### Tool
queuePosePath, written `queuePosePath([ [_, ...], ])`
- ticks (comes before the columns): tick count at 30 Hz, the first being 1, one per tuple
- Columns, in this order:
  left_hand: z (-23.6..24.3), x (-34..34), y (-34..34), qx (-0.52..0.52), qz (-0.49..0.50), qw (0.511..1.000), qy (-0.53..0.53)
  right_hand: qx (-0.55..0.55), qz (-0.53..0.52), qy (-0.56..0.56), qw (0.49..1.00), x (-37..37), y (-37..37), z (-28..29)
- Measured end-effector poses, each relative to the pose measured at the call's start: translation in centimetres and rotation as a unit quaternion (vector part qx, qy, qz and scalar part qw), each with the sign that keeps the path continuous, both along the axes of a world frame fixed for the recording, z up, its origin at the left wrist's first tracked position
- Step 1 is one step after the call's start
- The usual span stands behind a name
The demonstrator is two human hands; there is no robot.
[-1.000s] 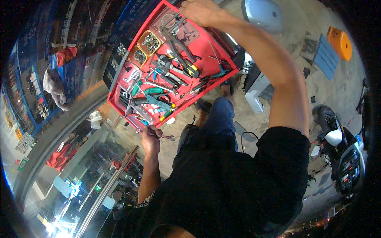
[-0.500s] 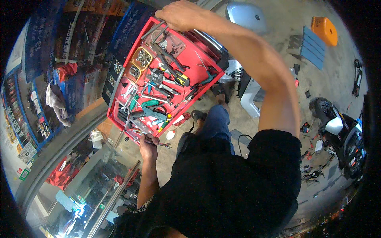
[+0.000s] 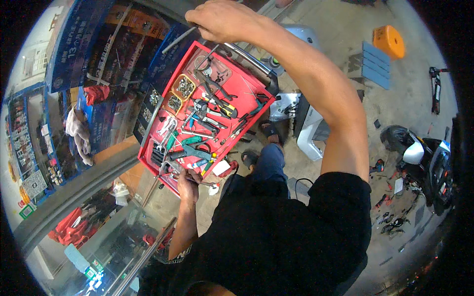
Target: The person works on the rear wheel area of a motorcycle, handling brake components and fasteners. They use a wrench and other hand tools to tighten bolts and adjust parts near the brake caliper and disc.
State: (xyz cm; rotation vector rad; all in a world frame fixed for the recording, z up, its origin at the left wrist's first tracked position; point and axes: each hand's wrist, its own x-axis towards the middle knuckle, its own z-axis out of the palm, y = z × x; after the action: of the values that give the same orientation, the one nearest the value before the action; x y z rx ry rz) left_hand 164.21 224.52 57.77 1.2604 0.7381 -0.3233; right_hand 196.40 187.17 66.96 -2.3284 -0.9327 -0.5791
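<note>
Your right hand [image 3: 219, 20] is up high, curled round a thin grey rod [image 3: 179, 40] past the far corner of the red tray [image 3: 241, 84]. Your left hand [image 3: 188, 186] holds a wrench [image 3: 207, 184], maybe smooth metal, at the near corner.

In the upper middle of the frame, a tray [image 3: 241, 81], with tools [image 3: 228, 109] in it. In its left part, two cups [image 3: 190, 94], side by side. Past its top, right hand [image 3: 219, 22] with a rod [image 3: 178, 40]. At its bottom corner, left hand [image 3: 187, 187] with a wrench [image 3: 207, 184]. Beside its lower right edge, shoes [image 3: 250, 159] on the floor [image 3: 410, 101]. In the upper right, a stool [image 3: 389, 42], with a board [image 3: 375, 65] just below left. Lower, near the right edge, a bike [image 3: 432, 172].
</note>
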Motion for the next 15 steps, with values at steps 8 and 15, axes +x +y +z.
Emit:
queuePosePath([
  [8, -1.2, 0.3, 0.2, -0.044, 0.023, 0.988, 0.146, 0.183, -0.203, -0.150, 0.950, -19.6, -3.2, 5.6],
  [15, -0.3, -1.6, -2.5, -0.078, -0.311, 0.946, 0.044, 0.242, -0.714, 0.142, 0.641, -59.6, 2.1, -3.9],
])
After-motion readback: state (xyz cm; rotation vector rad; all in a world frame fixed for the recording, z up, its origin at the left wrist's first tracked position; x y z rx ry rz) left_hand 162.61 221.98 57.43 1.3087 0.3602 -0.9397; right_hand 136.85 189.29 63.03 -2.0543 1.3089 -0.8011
